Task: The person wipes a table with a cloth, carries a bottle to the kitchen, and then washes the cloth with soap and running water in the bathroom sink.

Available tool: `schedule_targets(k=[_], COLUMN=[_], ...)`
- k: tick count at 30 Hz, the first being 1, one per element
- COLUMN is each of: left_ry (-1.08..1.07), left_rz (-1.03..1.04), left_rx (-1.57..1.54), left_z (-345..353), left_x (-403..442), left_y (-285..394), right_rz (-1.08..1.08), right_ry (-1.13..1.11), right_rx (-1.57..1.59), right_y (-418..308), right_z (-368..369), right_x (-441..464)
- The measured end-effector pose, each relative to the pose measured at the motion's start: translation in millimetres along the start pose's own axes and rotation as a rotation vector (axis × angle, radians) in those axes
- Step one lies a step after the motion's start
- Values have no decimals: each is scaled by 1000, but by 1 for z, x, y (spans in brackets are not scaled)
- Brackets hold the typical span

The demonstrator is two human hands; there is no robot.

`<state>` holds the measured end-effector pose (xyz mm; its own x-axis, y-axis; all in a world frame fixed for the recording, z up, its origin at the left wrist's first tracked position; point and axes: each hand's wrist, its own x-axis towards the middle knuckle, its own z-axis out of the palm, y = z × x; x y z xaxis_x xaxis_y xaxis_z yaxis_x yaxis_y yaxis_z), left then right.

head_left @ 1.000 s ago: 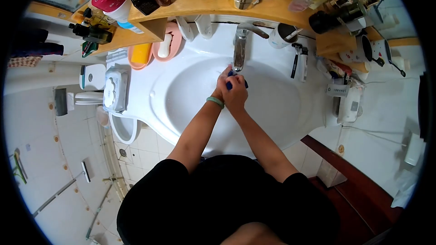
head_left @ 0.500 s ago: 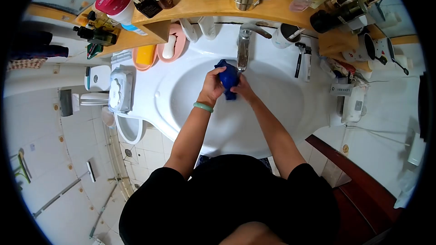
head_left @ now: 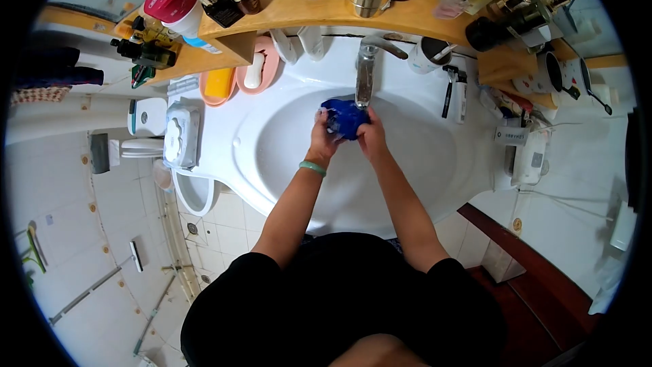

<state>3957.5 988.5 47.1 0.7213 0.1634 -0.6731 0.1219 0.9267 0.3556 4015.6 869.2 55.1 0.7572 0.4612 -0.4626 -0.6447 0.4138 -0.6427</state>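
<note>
A wet-looking blue cloth (head_left: pixel 346 120) is bunched between my two hands, just under the spout of the chrome faucet (head_left: pixel 365 75). Gripping its left side is my left hand (head_left: pixel 323 137), with a pale green bangle on that wrist. My right hand (head_left: pixel 371 134) pinches the right side of the cloth close to the spout. Both hands are over the white sink basin (head_left: pixel 414 170). Whether water is running is hard to make out.
Left of the faucet are an orange soap bar (head_left: pixel 218 83) and a white soap bar (head_left: pixel 253 71) in pink dishes. A cup (head_left: pixel 426 54) and razor (head_left: pixel 449 92) lie to the right. Cosmetic jars crowd the wooden shelf (head_left: pixel 299 19) above. Wet wipes (head_left: pixel 180 137) sit on the left rim.
The cloth has gone from a tall hanging bunch to a wider, spread shape under the spout. My left hand has shifted slightly down and right; my right hand has moved slightly right.
</note>
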Motion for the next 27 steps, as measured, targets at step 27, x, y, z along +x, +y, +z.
schedule_targets(k=[27], left_ry=[162], left_rz=[50], left_rx=[400], left_z=[46], left_x=[15], left_y=[-14], right_rz=[-553], right_ry=[520], right_rx=[-1216], right_y=[19], right_z=[13], right_x=[23])
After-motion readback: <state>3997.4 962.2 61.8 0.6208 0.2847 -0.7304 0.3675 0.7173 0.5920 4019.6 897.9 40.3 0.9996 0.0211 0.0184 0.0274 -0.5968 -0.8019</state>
